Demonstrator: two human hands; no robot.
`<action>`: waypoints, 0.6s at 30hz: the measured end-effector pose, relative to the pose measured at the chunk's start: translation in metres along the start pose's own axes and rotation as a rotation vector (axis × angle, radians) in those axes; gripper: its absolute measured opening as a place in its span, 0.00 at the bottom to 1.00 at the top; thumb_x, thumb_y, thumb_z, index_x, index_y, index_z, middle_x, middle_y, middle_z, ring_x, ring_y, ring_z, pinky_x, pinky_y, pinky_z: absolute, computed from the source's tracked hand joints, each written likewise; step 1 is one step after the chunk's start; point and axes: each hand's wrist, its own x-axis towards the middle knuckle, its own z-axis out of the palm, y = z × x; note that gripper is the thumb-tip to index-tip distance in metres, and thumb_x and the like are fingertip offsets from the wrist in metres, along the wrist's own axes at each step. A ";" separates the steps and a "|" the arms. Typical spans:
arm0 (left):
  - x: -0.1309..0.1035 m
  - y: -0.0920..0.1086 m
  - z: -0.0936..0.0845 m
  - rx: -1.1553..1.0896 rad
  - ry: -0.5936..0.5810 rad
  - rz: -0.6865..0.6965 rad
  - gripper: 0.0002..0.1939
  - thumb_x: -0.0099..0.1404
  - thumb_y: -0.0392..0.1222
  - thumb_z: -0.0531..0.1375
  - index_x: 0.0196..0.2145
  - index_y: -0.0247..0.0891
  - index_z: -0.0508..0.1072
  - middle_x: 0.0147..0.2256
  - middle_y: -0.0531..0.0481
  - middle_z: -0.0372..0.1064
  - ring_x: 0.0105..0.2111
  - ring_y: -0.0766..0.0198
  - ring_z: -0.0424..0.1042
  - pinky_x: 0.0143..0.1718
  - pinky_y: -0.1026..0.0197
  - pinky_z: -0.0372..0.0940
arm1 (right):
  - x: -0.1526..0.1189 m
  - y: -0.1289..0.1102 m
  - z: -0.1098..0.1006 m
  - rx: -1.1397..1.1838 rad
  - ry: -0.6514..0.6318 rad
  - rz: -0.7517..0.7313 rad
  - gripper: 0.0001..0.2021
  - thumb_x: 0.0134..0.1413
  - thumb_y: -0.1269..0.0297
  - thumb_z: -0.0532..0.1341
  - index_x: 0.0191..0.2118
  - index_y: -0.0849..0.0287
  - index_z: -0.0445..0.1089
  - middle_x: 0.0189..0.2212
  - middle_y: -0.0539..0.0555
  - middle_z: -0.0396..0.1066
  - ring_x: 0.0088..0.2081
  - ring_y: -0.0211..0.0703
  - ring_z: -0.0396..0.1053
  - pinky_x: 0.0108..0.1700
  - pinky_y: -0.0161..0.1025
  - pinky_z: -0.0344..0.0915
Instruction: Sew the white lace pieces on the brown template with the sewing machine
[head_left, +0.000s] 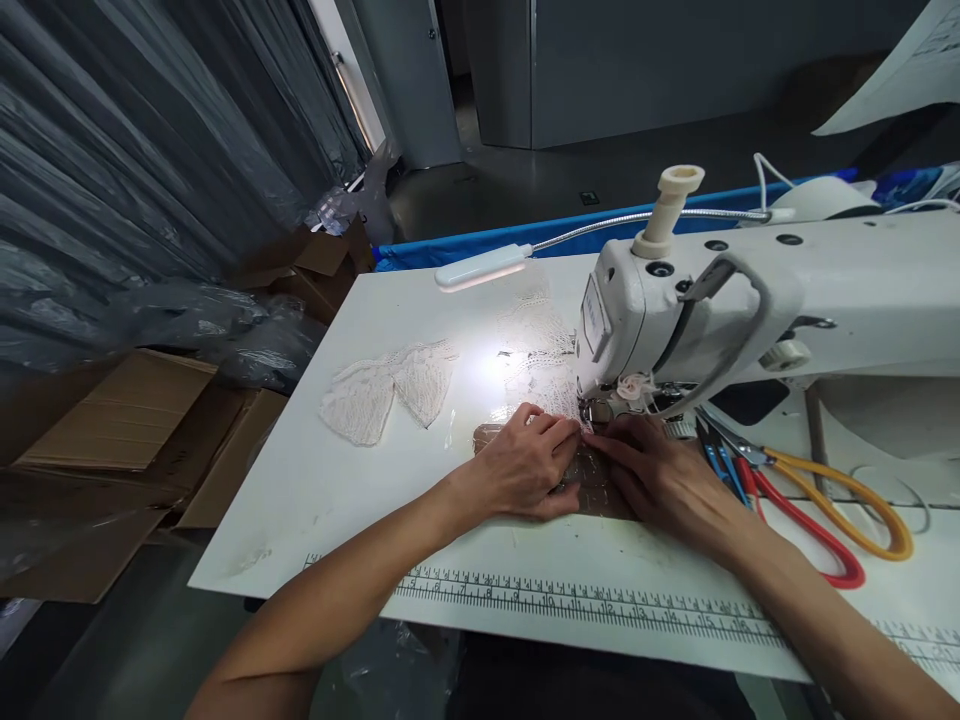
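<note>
Under the needle of a white sewing machine [622,310] lies a strip of whitish lace fabric [541,375], running away from me across the table. My left hand [529,465] is closed by the presser foot, its fingertips pinching the near edge of the fabric. From the other side my right hand [664,475] meets it, thumb and forefinger pressed together at the same edge. Both hands rest over a brown plate [596,490] on the table, which they partly cover. Left of them lie separate lace pieces [390,385], spread flat.
Scissors with red and orange handles [806,485] and blue-handled snips [724,465] lie right of my right hand. A lamp [484,268] on a bendy neck lights the table [300,500]. A ruler strip [585,603] follows the front edge. Open cardboard boxes [112,430] stand at left.
</note>
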 end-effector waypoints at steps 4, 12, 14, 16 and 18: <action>0.001 -0.002 -0.001 -0.009 0.000 -0.010 0.24 0.66 0.50 0.52 0.50 0.27 0.68 0.48 0.37 0.67 0.43 0.52 0.68 0.47 0.48 0.62 | 0.000 -0.001 0.002 -0.005 0.012 -0.006 0.20 0.63 0.68 0.49 0.55 0.60 0.71 0.43 0.67 0.71 0.45 0.60 0.69 0.41 0.53 0.70; 0.005 -0.005 -0.005 -0.030 -0.028 -0.040 0.26 0.66 0.52 0.52 0.50 0.25 0.68 0.50 0.35 0.65 0.45 0.51 0.67 0.46 0.48 0.61 | 0.005 -0.003 0.006 -0.163 0.086 -0.050 0.21 0.58 0.73 0.49 0.55 0.67 0.69 0.43 0.70 0.69 0.42 0.60 0.68 0.40 0.54 0.70; 0.005 -0.006 -0.005 -0.038 -0.031 -0.046 0.26 0.67 0.52 0.51 0.50 0.25 0.68 0.51 0.35 0.65 0.45 0.51 0.67 0.46 0.49 0.61 | 0.006 -0.004 0.006 -0.184 0.090 -0.059 0.21 0.58 0.74 0.49 0.55 0.68 0.68 0.44 0.70 0.69 0.42 0.60 0.68 0.39 0.54 0.70; 0.006 -0.007 -0.006 -0.047 -0.033 -0.048 0.27 0.66 0.52 0.51 0.50 0.25 0.68 0.51 0.35 0.65 0.46 0.51 0.66 0.46 0.49 0.61 | 0.006 -0.006 0.007 -0.198 0.084 -0.042 0.21 0.58 0.74 0.49 0.55 0.67 0.69 0.43 0.70 0.70 0.41 0.60 0.68 0.39 0.54 0.70; 0.007 -0.007 -0.006 -0.052 -0.033 -0.050 0.26 0.65 0.52 0.52 0.50 0.26 0.68 0.51 0.35 0.64 0.46 0.51 0.66 0.46 0.49 0.60 | 0.007 -0.007 0.008 -0.204 0.084 -0.014 0.20 0.58 0.74 0.49 0.53 0.66 0.70 0.42 0.70 0.70 0.42 0.62 0.68 0.38 0.55 0.70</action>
